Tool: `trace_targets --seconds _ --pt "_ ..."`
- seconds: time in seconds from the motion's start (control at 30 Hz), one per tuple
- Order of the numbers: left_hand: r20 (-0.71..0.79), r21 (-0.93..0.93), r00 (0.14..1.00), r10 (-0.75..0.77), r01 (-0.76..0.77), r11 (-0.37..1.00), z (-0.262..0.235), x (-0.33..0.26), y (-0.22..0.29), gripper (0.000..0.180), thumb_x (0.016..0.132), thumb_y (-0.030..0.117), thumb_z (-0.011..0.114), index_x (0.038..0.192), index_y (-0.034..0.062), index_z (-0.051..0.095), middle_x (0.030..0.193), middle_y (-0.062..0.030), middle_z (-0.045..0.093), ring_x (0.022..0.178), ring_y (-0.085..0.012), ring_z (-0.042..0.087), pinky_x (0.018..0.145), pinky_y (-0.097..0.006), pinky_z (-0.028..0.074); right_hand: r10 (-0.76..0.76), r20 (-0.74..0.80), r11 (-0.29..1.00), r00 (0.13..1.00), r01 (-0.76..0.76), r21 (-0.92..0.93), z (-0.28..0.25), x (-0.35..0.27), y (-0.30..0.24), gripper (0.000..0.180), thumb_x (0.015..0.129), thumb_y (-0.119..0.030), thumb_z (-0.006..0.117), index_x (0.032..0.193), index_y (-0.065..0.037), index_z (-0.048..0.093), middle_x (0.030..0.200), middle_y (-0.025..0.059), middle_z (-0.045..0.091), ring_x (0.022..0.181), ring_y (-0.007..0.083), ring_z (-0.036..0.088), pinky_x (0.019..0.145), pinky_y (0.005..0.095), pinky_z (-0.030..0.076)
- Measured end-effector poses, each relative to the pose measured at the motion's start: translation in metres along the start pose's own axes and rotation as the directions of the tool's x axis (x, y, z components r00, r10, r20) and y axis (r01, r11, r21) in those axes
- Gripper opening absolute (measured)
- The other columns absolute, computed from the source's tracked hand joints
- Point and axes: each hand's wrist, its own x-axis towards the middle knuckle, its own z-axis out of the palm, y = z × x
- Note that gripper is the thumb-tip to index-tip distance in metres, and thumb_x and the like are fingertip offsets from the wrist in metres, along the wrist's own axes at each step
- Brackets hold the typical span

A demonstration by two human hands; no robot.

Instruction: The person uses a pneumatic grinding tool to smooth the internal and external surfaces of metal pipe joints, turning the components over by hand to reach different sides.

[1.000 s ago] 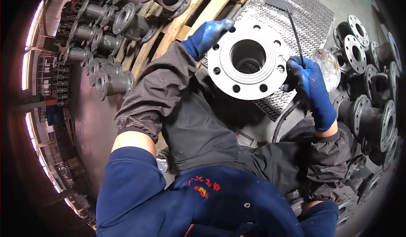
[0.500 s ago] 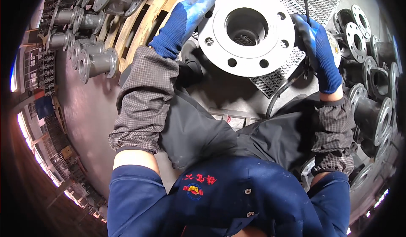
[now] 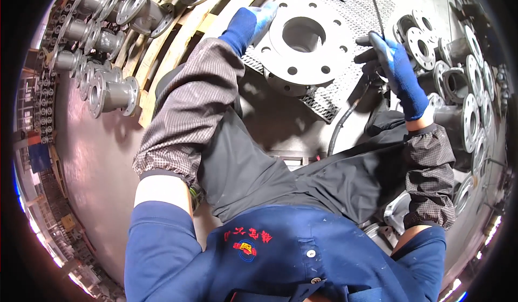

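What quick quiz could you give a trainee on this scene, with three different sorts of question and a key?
1. True or false: the large, pale, round metal flange has an opening at its centre.
2. Which is nearer the slatted wooden pallet: the blue-gloved left hand or the blue-gloved right hand?
3. The right hand's visible fingers are: A, on the pallet; B, inside the flange; C, spread apart.
Key: 1. True. 2. The left hand. 3. C.
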Motion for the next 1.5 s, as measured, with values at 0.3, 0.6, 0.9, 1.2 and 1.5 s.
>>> trace_targets --seconds 0.3,0.6,0.9,1.2,1.5 --pt "0.277 0.099 0.935 0.219 -0.255 0.962 0.059 -0.079 0.078 0.042 0.084 0.037 0.062 0.099 -0.0021 0.063 0.079 -0.0143 0.066 0.07 -0.0146 0.062 0.064 -0.029 0.05 0.101 -0.245 0.995 0.964 -0.094 0.039 -0.021 -0.014 0.065 0.032 0.091 -0.031 0.055 0.091 -0.001 0.065 0.066 -0.0026 0.056 0.063 0.0041 0.049 0.056 0.0197 0.038" --pt "0.22 0.054 0.957 0.189 -0.205 0.977 0.086 -0.093 0.108 0.038 0.082 0.032 0.066 0.097 -0.0031 0.065 0.077 -0.002 0.064 0.069 -0.0043 0.055 0.06 -0.02 0.045 -0.415 -0.09 0.826 0.905 0.333 -0.455 -0.047 -0.015 0.117 0.035 0.09 -0.008 0.045 0.122 0.006 0.049 0.113 0.0186 0.06 0.108 0.0246 0.057 0.091 0.0307 0.044" --pt "0.237 0.282 0.679 0.695 -0.732 0.62 0.038 -0.076 0.041 0.038 0.088 0.032 0.06 0.103 -0.0026 0.064 0.091 -0.0083 0.065 0.083 -0.0131 0.058 0.072 -0.026 0.048 -0.666 -0.011 0.57 0.746 0.499 -0.652 -0.025 -0.024 0.05 0.031 0.086 0.003 0.047 0.116 0.008 0.053 0.096 0.0203 0.065 0.081 0.0281 0.066 0.072 0.0293 0.052" --pt "-0.063 0.005 0.978 0.199 -0.199 0.98 0.029 -0.079 0.019 0.032 0.093 0.027 0.054 0.105 -0.0021 0.061 0.087 -0.0039 0.063 0.073 -0.0076 0.055 0.066 -0.022 0.046 -0.618 -0.166 0.783 0.768 0.581 -0.225 0.008 -0.024 0.021 0.024 0.086 -0.003 0.051 0.107 0.0 0.061 0.078 0.0048 0.06 0.061 0.0099 0.055 0.057 0.0213 0.046" --pt "0.155 0.316 0.952 0.263 -0.3 0.9 0.062 -0.163 0.056 0.1 0.069 0.017 0.074 0.143 -0.0052 0.011 0.138 -0.0264 0.035 0.127 -0.0261 0.039 0.102 -0.032 0.033 -0.496 0.234 0.861 0.836 0.509 0.007 0.028 -0.018 -0.021 0.037 0.085 0.004 0.042 0.121 0.0 0.051 0.087 0.0057 0.064 0.059 0.0068 0.057 0.05 0.0177 0.042"
